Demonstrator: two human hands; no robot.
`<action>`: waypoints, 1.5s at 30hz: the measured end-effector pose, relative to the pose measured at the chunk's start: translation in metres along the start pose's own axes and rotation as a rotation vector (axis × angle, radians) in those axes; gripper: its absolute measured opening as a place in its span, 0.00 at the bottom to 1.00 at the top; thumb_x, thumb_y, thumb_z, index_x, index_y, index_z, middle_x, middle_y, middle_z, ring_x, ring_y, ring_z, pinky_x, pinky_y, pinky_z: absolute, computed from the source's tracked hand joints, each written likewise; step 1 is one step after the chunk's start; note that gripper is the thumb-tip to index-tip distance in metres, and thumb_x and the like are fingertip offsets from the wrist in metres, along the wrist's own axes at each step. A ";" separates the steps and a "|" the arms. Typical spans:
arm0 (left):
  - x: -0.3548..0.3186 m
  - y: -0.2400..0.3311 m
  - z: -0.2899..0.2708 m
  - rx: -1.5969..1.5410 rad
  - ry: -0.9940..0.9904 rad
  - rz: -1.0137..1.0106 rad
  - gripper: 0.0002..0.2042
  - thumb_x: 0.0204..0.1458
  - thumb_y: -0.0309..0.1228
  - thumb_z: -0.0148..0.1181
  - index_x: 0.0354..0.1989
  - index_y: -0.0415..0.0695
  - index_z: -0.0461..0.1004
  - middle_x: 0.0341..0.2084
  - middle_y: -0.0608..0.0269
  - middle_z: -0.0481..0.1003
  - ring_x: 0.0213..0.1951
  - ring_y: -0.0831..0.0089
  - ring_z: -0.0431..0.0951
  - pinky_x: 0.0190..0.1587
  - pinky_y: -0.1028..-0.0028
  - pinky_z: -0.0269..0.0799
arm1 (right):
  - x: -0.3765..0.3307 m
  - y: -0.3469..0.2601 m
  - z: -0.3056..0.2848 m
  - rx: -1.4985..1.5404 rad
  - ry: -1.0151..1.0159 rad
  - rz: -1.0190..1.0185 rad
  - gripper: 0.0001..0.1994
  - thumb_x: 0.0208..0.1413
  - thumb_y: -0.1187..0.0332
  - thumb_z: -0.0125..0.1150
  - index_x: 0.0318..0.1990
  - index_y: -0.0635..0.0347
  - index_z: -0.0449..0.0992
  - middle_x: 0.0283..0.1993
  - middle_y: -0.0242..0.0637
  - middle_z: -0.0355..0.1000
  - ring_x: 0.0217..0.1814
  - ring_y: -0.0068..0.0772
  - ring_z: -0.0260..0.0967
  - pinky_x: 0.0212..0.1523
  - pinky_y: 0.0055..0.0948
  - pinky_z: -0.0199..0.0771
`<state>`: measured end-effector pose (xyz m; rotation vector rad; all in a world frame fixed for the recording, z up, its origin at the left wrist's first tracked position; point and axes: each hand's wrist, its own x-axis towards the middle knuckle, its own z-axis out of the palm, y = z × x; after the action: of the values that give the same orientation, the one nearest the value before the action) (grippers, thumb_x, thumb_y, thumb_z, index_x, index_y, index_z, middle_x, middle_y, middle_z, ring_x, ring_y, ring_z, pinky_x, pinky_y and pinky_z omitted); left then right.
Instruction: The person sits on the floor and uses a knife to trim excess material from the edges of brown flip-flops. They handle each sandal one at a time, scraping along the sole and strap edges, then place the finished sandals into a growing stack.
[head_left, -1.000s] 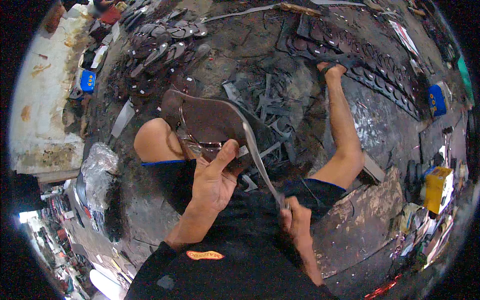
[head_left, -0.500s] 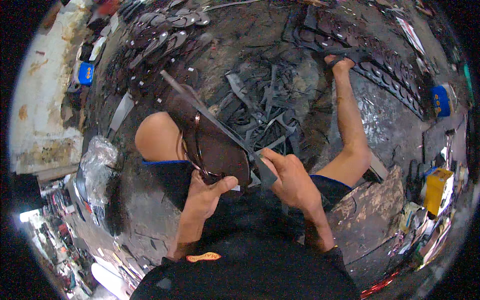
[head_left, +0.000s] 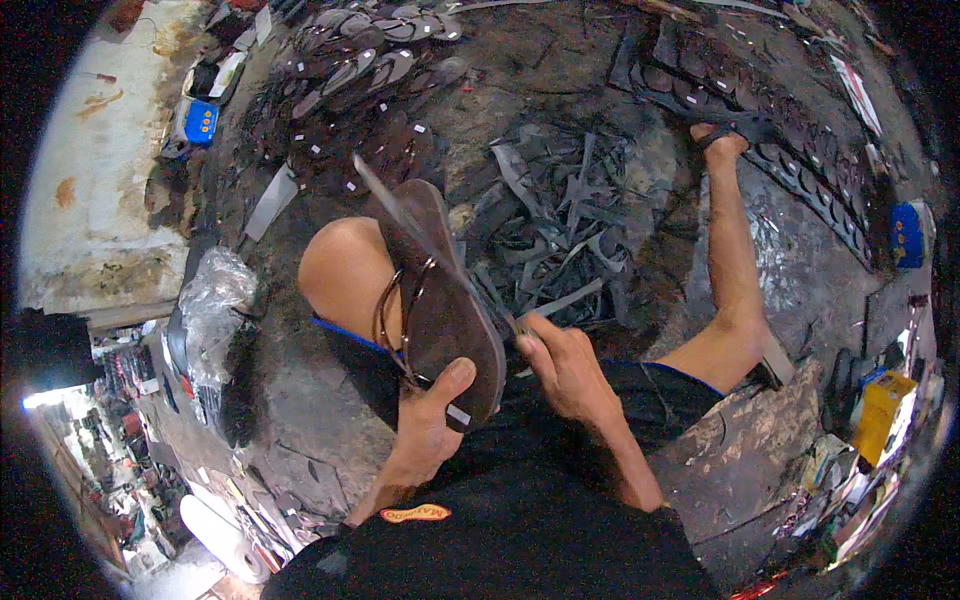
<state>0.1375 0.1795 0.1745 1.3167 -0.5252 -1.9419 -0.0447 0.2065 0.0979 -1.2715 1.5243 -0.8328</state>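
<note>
1. The dark-brown, flat-soled thong sandal [head_left: 440,320] is held above the lap, beside the bare left knee [head_left: 338,262], toe end pointing away; the left hand [head_left: 430,425] has its grip clamped on the heel, thumb pressed on the footbed.
2. The right hand [head_left: 575,375] has its grip closed around the near end of a long, thin, grey, metal-looking blade [head_left: 398,208], which slants across the sandal's edge; blur hides whether they touch.
3. To work this edge well, I would keep the blade flush with the sole's side and draw it in one smooth, even stroke, since stopping midway could leave a step.
4. The left thumb should stay back at the heel, and the glossy brown strap [head_left: 385,315] turned away from the steel.
5. The knee is near, so the tip needs watching.
6. Counted: one sandal in hand, one blade, two blue boxes [head_left: 200,122] [head_left: 907,235], one yellow box [head_left: 885,415], one clear plastic-wrapped bundle [head_left: 215,300].
7. The heap of dark sandals [head_left: 395,60] and the pile of grey, rubbery strips [head_left: 570,220] overlap too much to count.
</note>
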 end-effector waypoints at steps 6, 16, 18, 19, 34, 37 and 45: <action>-0.011 -0.004 -0.002 0.046 -0.066 -0.048 0.26 0.53 0.26 0.70 0.61 0.39 0.71 0.52 0.58 0.78 0.49 0.70 0.81 0.55 0.68 0.77 | 0.091 -0.007 -0.033 0.374 0.408 -0.186 0.18 0.71 0.55 0.49 0.40 0.62 0.74 0.25 0.39 0.70 0.24 0.36 0.68 0.27 0.39 0.67; 0.012 0.012 0.035 0.445 -0.319 0.476 0.33 0.54 0.32 0.72 0.66 0.37 0.64 0.55 0.59 0.74 0.57 0.72 0.73 0.63 0.70 0.66 | 0.041 -0.044 -0.043 0.497 0.523 -0.132 0.14 0.59 0.63 0.71 0.46 0.63 0.82 0.33 0.26 0.79 0.32 0.16 0.71 0.35 0.23 0.71; 0.028 0.024 0.043 0.359 -0.242 0.434 0.27 0.58 0.34 0.69 0.63 0.37 0.68 0.51 0.60 0.77 0.53 0.73 0.76 0.58 0.72 0.71 | 0.023 -0.058 -0.037 0.522 0.464 -0.139 0.14 0.62 0.63 0.68 0.50 0.61 0.81 0.32 0.27 0.79 0.30 0.17 0.72 0.32 0.25 0.72; 0.034 0.033 0.035 0.397 -0.216 0.364 0.23 0.60 0.35 0.66 0.61 0.37 0.70 0.48 0.61 0.78 0.50 0.74 0.78 0.55 0.73 0.73 | 0.015 -0.069 -0.033 0.554 0.410 -0.145 0.14 0.64 0.63 0.65 0.53 0.60 0.80 0.31 0.28 0.79 0.29 0.19 0.72 0.31 0.26 0.72; 0.018 0.071 0.022 0.272 -0.162 0.051 0.21 0.66 0.43 0.58 0.59 0.43 0.70 0.44 0.68 0.78 0.43 0.78 0.79 0.46 0.74 0.75 | -0.144 0.004 0.017 -0.122 0.223 0.099 0.12 0.64 0.56 0.60 0.46 0.53 0.75 0.32 0.47 0.76 0.31 0.56 0.76 0.30 0.45 0.74; 0.013 0.074 0.031 0.364 -0.169 0.145 0.22 0.66 0.41 0.60 0.62 0.42 0.67 0.47 0.67 0.77 0.47 0.78 0.77 0.51 0.74 0.74 | -0.093 -0.005 -0.011 -0.174 0.250 0.026 0.13 0.65 0.54 0.59 0.45 0.53 0.75 0.33 0.47 0.76 0.33 0.58 0.76 0.31 0.46 0.74; 0.023 0.079 0.029 0.432 -0.197 0.037 0.21 0.65 0.38 0.61 0.61 0.42 0.64 0.48 0.64 0.75 0.47 0.77 0.75 0.53 0.73 0.72 | -0.013 -0.063 -0.087 -0.317 -0.102 0.035 0.16 0.68 0.51 0.52 0.50 0.52 0.72 0.30 0.53 0.77 0.36 0.65 0.75 0.37 0.57 0.74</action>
<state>0.1323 0.1081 0.2249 1.3625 -1.1072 -2.0084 -0.1065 0.1985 0.1864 -1.4866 1.6349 -0.5074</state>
